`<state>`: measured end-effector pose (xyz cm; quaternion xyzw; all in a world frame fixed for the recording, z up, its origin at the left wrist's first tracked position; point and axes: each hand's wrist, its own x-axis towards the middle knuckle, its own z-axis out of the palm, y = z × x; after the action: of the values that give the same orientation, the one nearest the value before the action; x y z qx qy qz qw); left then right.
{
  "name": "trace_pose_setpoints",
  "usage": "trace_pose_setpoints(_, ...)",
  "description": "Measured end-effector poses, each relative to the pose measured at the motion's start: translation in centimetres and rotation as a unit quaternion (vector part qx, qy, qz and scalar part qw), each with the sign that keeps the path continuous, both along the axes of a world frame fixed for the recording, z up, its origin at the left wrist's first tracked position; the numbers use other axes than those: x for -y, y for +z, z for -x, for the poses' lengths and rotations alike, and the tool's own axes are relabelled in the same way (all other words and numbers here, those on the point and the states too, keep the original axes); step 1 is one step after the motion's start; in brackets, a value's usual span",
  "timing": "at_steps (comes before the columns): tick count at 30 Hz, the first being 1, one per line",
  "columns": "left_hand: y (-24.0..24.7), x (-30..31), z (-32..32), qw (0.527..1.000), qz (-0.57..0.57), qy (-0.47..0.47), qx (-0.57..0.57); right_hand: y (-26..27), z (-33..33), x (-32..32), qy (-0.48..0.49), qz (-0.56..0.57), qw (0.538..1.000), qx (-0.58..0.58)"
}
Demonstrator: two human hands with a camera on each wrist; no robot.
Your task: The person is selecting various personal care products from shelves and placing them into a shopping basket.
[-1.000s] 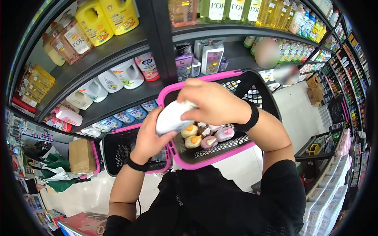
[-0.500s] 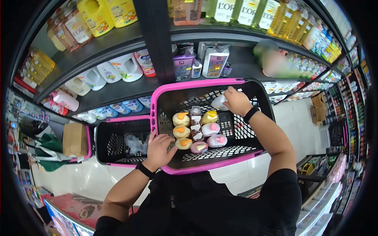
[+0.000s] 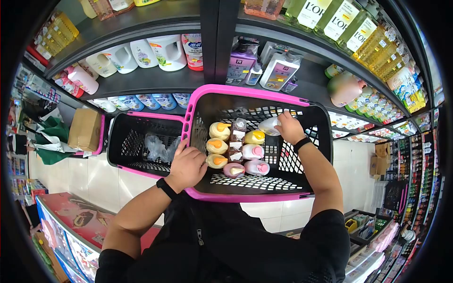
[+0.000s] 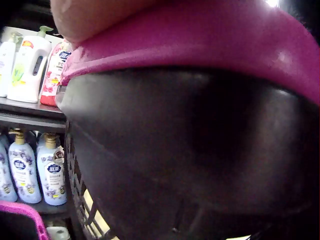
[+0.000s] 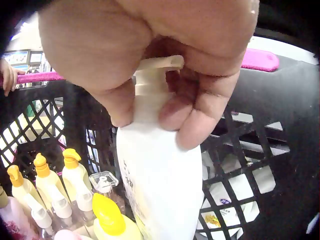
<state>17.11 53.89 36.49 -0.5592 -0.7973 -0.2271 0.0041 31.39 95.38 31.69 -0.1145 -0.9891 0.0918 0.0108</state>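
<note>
In the head view my right hand point(image 3: 290, 128) is inside the large black basket with a pink rim point(image 3: 250, 89), holding a white pump bottle point(image 3: 270, 126). The right wrist view shows thumb and fingers pinching the white bottle point(image 5: 162, 180) around its neck, just below the pale pump head. The bottle stands nearly upright beside a yellow-capped bottle point(image 5: 112, 220). My left hand point(image 3: 188, 166) grips the basket's left rim, fingers bent over the edge. In the left wrist view, part of that hand lies against the pink rim point(image 4: 200, 40).
Several pump bottles with orange point(image 3: 217, 145) and pink tops point(image 3: 257, 167) stand in the basket's left half, around a row of brown bottles point(image 3: 236, 144). A smaller basket point(image 3: 127, 146) with crumpled clear plastic adjoins on the left. Shelves of bottles point(image 3: 283, 70) rise behind.
Both hands held the white bottle above the basket; then the right hand lowered it in and the left hand moved to the rim. Lately the view has shifted slightly; the hands stay put.
</note>
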Motion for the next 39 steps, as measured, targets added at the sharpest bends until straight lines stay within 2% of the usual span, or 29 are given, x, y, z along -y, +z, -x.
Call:
trace_pose_setpoints(3,-0.2,0.0,0.0,1.0,-0.001,0.004,0.0,-0.9,-1.6,0.5,0.024,-0.008,1.0,0.003)
trace_pose_setpoints(5,-0.3,-0.1,0.1,1.0,-0.011,0.003,0.002,-1.3,-2.5,1.1,0.001,0.001,1.0,0.021)
trace_pose_setpoints(9,-0.1,-0.1,-0.1,1.0,-0.01,0.0,-0.007,-3.9,-4.3,-0.4,-0.094,0.031,0.995,0.018)
trace_pose_setpoints(11,-0.1,-0.1,-0.1,1.0,-0.012,0.003,-0.004,-4.0,-5.6,-1.2,-0.144,0.042,0.987,0.057)
trace_pose_setpoints(12,-0.2,-0.2,-0.1,1.0,-0.012,0.003,-0.001,-4.7,-6.6,-1.9,-0.125,0.043,0.99,0.046)
trace_pose_setpoints(16,-0.1,-0.4,-0.2,1.0,0.006,0.006,0.005,-4.1,-8.8,-1.8,-0.038,0.027,0.989,0.14)
trace_pose_setpoints(20,-0.5,-0.3,-0.2,1.0,0.011,0.007,-0.002,-7.5,-10.0,0.2,0.021,0.018,0.946,0.322)
trace_pose_setpoints(21,-0.4,-0.3,-0.3,1.0,0.011,0.007,-0.002,-8.8,-10.7,0.7,0.027,0.038,0.941,0.336)
trace_pose_setpoints(25,-0.3,-0.3,-0.2,1.0,0.01,0.012,-0.007,-11.1,-12.7,2.0,0.048,0.051,0.928,0.365)
trace_pose_setpoints(27,-0.4,-0.1,-0.4,1.0,0.011,0.014,-0.007,-11.2,-12.8,2.3,0.045,0.07,0.92,0.383)
trace_pose_setpoints(31,-0.3,-0.4,-0.3,1.0,0.005,0.018,-0.008,-14.5,-13.5,2.6,0.021,0.081,0.911,0.405)
trace_pose_setpoints(35,-0.3,-0.4,-0.3,1.0,0.003,0.02,-0.005,-14.7,-13.8,2.2,-0.016,0.089,0.904,0.419)
trace_pose_setpoints(39,-0.4,-0.4,-0.3,1.0,0.001,0.022,-0.005,-14.0,-12.6,2.1,0.009,0.067,0.875,0.479)
